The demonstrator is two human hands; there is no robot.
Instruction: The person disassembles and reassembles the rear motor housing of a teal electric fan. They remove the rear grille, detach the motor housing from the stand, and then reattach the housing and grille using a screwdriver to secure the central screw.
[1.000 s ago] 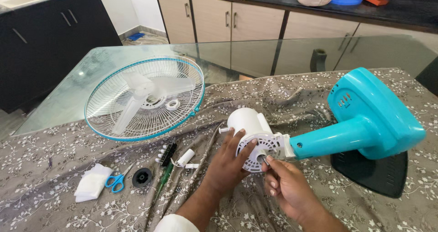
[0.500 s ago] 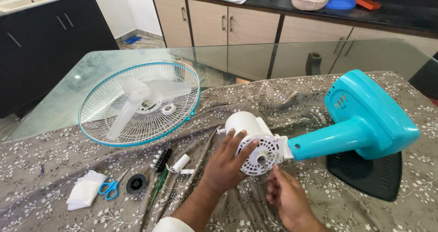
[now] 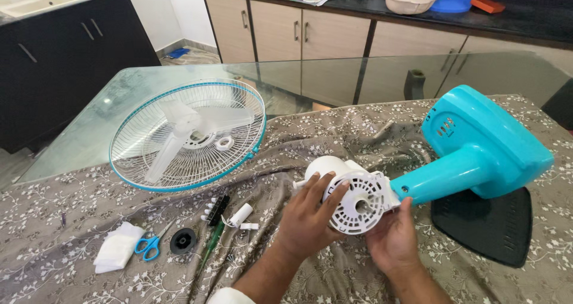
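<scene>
the motor (image 3: 352, 197) lies on its side on the cloth (image 3: 334, 137), right of the grille (image 3: 188, 135). the left hand (image 3: 310, 215) has its fingers spread and pressed against the motor; the right hand (image 3: 393, 235) cups it from below, fingers curled. with the heavy base (image 3: 486, 143) behind the motor, i'd say it could roll and slip. the small black cap (image 3: 182, 240) left of the motor could get knocked off.
</scene>
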